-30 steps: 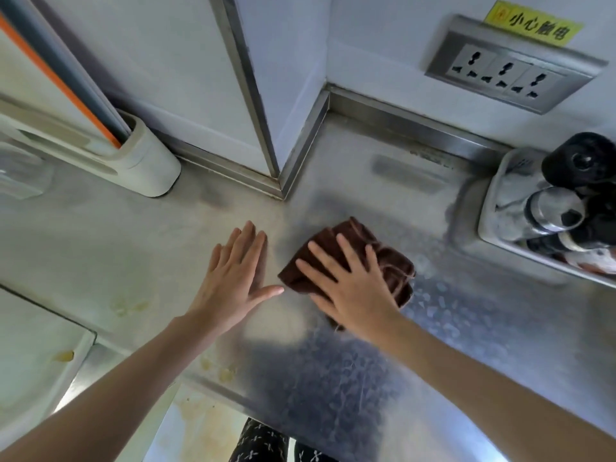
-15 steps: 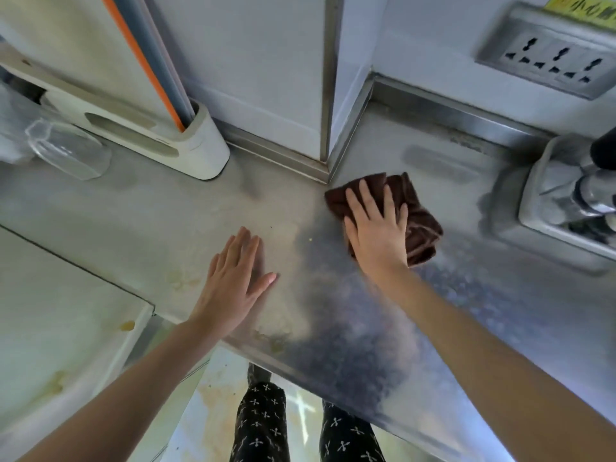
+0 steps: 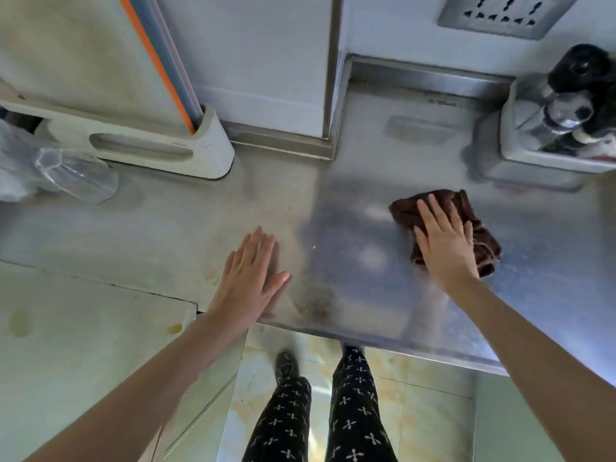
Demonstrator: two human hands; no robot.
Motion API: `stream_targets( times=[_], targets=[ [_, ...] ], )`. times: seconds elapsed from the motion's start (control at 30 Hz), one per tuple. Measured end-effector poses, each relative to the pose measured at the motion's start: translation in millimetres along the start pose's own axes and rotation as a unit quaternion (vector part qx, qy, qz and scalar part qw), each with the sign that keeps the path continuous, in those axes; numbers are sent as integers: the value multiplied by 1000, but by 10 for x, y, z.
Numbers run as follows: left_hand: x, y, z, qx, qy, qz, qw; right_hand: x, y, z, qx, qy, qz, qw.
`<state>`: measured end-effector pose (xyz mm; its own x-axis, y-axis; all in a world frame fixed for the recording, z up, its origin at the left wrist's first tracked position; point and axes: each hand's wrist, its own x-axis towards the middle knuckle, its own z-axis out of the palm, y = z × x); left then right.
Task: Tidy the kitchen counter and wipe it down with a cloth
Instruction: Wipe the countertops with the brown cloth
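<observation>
On brushed steel counter (image 3: 186, 235), right hand (image 3: 445, 250) flat on crumpled brown cloth (image 3: 480, 228), left hand (image 3: 248, 278) spread flat, grip released.

Dark brown cloth (image 3: 480, 235), grey steel counter (image 3: 166, 235), black trousers (image 3: 353, 411) w/ white crosses, orange strip (image 3: 150, 58).

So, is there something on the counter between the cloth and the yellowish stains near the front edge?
Nothing visible. The right hand presses the brown cloth flat; bare steel counter runs from it to the stains. The left hand rests just beside them, not across the path.
</observation>
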<state>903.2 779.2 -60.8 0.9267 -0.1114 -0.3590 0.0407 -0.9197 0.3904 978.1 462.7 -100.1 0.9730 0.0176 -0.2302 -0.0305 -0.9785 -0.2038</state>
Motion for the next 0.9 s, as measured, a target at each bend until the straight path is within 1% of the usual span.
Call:
stream_targets(
  times=[0.03,0.1,0.2,0.27,0.33,0.4,0.47,0.5,0.53,0.57,0.6,0.67,0.73,0.77,0.83,0.9],
  targets=[
    [-35,-41,1,-1,0,4,1000,-83,-4,7,13,6,38,999],
    [-112,-107,-3,-14,-8,10,1000,-311,-139,65,24,16,84,996],
    [-199,-166,9,-26,-7,26,999,-701,-601,245,27,1,88,996],
    [-236,-200,21,-29,2,38,999,-914,-1007,412,18,-21,49,998],
    [-278,-239,32,-30,5,46,998,-1081,-1412,553,-8,-43,-9,999],
    [-331,-293,43,-21,8,55,998,-1196,-1690,633,-41,-71,-59,995],
    [-394,-355,46,3,3,64,998,-1224,-1733,646,-72,-88,-110,987],
    [-427,-392,43,12,3,67,998,-1210,-1665,627,-88,-82,-136,983],
    [-462,-431,34,15,5,66,998,-1193,-1556,590,-92,-81,-142,982],
    [-496,-478,21,13,9,60,998,-1166,-1413,559,-85,-68,-121,987],
    [-535,-533,8,11,14,51,999,-1144,-1256,512,-74,-49,-79,993],
    [-617,-657,-13,16,28,26,999,-1134,-916,440,-47,-17,32,998],
    [-690,-785,-23,20,36,-10,999,-1174,-698,374,-4,1,127,992],
    [-714,-845,-26,16,36,-30,999,-1197,-685,372,17,10,159,987],
    [-745,-957,-34,6,29,-61,998,-1216,-859,412,48,33,197,979],
    [-745,-1033,-46,3,30,-67,997,-1215,-1191,491,57,42,198,978]
  ],
)
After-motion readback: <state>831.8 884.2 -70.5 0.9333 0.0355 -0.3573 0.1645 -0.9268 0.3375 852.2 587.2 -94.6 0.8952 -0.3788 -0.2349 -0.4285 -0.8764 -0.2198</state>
